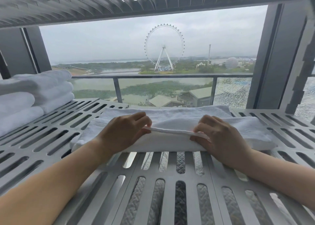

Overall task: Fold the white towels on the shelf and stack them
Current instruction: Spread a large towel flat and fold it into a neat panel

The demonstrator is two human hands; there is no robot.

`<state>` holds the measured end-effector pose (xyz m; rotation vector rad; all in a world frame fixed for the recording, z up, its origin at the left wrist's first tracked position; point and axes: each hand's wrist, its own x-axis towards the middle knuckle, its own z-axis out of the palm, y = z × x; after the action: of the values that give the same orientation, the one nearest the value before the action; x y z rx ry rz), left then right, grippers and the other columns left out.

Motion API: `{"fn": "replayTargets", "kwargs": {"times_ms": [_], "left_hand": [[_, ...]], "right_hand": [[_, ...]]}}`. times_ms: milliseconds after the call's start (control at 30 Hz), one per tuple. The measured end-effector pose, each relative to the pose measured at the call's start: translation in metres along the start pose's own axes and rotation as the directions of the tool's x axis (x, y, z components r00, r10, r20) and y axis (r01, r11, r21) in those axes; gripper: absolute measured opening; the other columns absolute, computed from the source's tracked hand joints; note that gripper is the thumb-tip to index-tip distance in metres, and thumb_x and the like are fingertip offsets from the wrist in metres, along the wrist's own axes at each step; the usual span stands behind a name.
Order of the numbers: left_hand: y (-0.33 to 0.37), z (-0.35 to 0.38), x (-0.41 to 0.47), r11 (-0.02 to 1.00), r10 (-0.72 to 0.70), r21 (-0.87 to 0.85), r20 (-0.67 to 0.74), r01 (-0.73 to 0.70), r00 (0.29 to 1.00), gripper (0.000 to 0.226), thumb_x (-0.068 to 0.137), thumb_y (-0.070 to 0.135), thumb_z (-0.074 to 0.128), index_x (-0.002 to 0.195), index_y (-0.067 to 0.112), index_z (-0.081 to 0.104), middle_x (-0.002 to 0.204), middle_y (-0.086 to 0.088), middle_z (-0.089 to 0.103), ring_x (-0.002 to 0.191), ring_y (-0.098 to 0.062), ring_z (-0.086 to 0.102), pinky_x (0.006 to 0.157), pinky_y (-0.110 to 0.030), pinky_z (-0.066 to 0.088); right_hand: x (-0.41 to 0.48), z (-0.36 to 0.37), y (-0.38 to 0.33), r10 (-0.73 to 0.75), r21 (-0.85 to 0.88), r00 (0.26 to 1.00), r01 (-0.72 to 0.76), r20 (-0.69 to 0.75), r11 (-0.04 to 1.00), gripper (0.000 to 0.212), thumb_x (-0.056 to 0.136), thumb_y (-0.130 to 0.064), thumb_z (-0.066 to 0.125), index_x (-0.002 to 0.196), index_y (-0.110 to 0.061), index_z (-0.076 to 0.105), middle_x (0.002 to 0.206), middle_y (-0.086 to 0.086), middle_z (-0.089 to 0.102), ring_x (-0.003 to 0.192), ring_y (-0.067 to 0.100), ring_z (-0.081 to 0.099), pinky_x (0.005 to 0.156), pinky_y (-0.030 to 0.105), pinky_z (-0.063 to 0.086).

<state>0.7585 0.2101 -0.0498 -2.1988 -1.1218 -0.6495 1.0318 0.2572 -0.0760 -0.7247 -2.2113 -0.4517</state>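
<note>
**towelwatcher:** ok so the one loose towel [172, 120] lies flat on the slotted shelf [170, 190], long side running left to right, straight across in front of both hands. The left hand [124, 132] and right hand [219, 136] each pinch its near edge, thumb and curled fingers closed on the cloth. A lifted strip of that edge is stretched between them. The rest of the towel lies just past the fingertips.

**shelfguy:** so which way does the fold go?

**towelwatcher:** my guess is away from the person, near edge carried over toward the far one, since the bulk lies beyond the knuckles. Both hands are equally close to it, so neither leads. The ends stick out past each hand on the outer side.

**shelfguy:** and the pile?

**towelwatcher:** the stack [34, 95] of folded ones sits out beyond the left hand and further back, well apart from it. So I'd say the left hand is the nearer one when the towel has to go over there.

Count: one towel being worked, two hands on it, one stack. In the stack I make out about five rounded folds in two heaps that touch, but it runs out of view, so I can't swear to that.
</note>
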Motion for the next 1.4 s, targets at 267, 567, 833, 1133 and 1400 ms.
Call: {"fn": "replayTargets", "kwargs": {"times_ms": [267,567,833,1133,1400], "left_hand": [[0.025,0.009,0.025,0.997,-0.055,-0.044,0.061,0.057,0.997,0.024,0.076,0.037,0.068,0.095,0.024,0.061,0.092,0.007,0.062,0.078,-0.013,0.059,0.064,-0.025,0.044],[0.061,0.044,0.071,0.994,-0.035,-0.094,0.12,0.047,0.992,0.02,0.091,0.038,0.052,0.1,0.021,0.058,0.096,0.007,0.059,0.078,-0.018,0.06,0.06,-0.025,0.039],[0.045,0.061,0.069,0.996,0.038,-0.089,0.122,-0.027,0.992,0.031,0.086,0.046,0.056,0.105,0.02,0.058,0.097,0.003,0.064,0.08,-0.019,0.062,0.055,-0.029,0.046],[-0.007,0.082,0.075,0.993,-0.115,0.053,0.229,0.106,0.967,0.019,0.093,0.035,0.046,0.104,0.02,0.051,0.102,0.003,0.056,0.089,-0.021,0.058,0.062,-0.03,0.04],[-0.002,0.085,0.11,0.972,-0.108,-0.157,0.359,0.174,0.927,0.022,0.072,0.04,0.059,0.093,0.035,0.052,0.086,0.019,0.049,0.075,-0.006,0.049,0.062,-0.022,0.039]], "right_hand": [[0.004,0.002,0.006,0.143,0.108,0.988,-0.148,0.052,0.983,0.016,0.071,-0.021,0.076,0.075,-0.017,0.061,0.08,-0.004,0.062,0.073,0.019,0.057,0.056,0.031,0.046],[0.004,-0.002,0.025,0.169,-0.055,0.984,-0.165,0.063,0.985,0.027,0.059,-0.016,0.081,0.077,-0.016,0.06,0.072,-0.002,0.057,0.066,0.019,0.055,0.057,0.024,0.033],[0.014,0.016,0.047,0.196,-0.044,0.971,-0.191,0.136,0.981,0.016,0.073,-0.025,0.073,0.083,-0.019,0.061,0.073,-0.012,0.044,0.069,0.013,0.046,0.06,0.025,0.031],[0.038,0.036,0.07,0.108,-0.048,0.975,-0.101,0.196,0.994,0.026,0.075,-0.038,0.072,0.088,-0.017,0.065,0.093,0.001,0.063,0.087,0.022,0.057,0.076,0.037,0.045],[0.02,0.036,0.093,0.253,0.146,0.958,-0.272,0.136,0.951,0.024,0.068,-0.037,0.078,0.082,-0.02,0.071,0.086,-0.001,0.063,0.085,0.019,0.056,0.076,0.036,0.045]]}}
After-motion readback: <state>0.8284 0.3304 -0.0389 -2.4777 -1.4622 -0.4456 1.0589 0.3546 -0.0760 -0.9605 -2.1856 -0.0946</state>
